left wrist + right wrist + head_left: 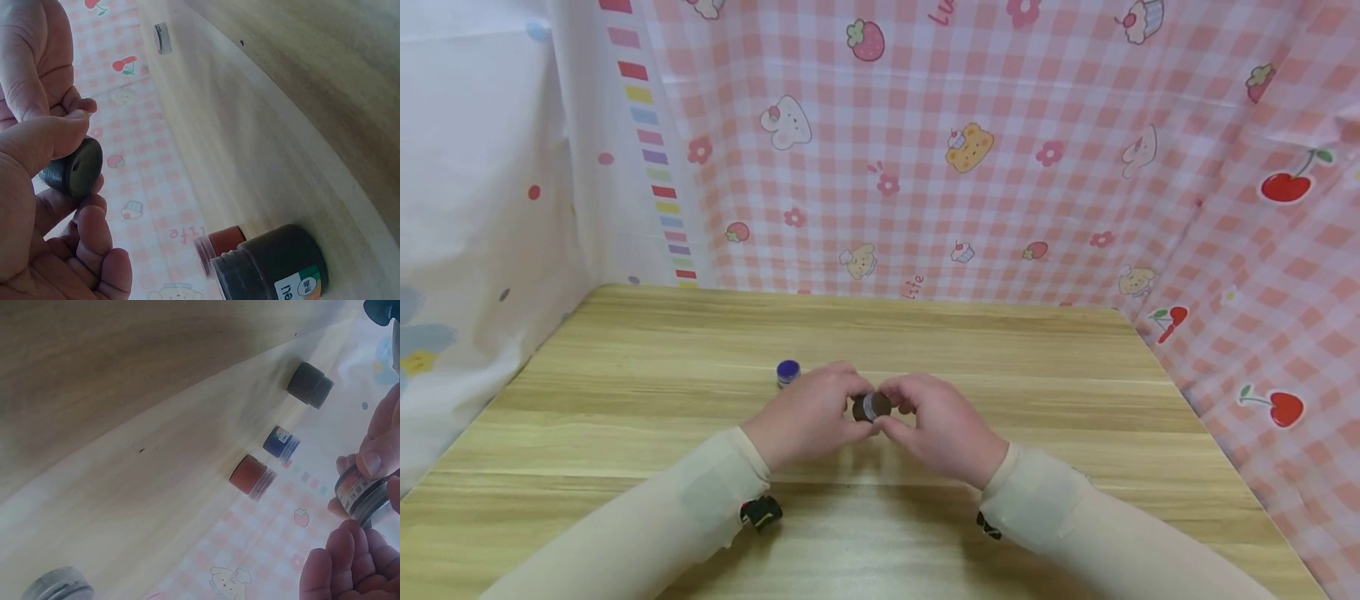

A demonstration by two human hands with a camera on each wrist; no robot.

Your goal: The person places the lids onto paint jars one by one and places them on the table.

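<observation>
Both hands meet over the table around a small dark brown paint jar (872, 407), which lies tilted sideways above the wood. My left hand (808, 412) grips its body between thumb and fingers; the dark round base (86, 167) of the jar shows in the left wrist view. My right hand (943, 425) has its thumb and fingertips at the other end, where they seem to pinch the rim. A printed label (357, 490) on the jar faces the right wrist view. Beyond my left hand stands a small blue paint jar (787, 372).
In the right wrist view stand a red jar (251, 477) and a dark jar (309, 385), near the blue one. A pale jar (59, 587) stands farther off. Patterned cloth (925, 167) borders the wooden table (1000, 342) at back and sides.
</observation>
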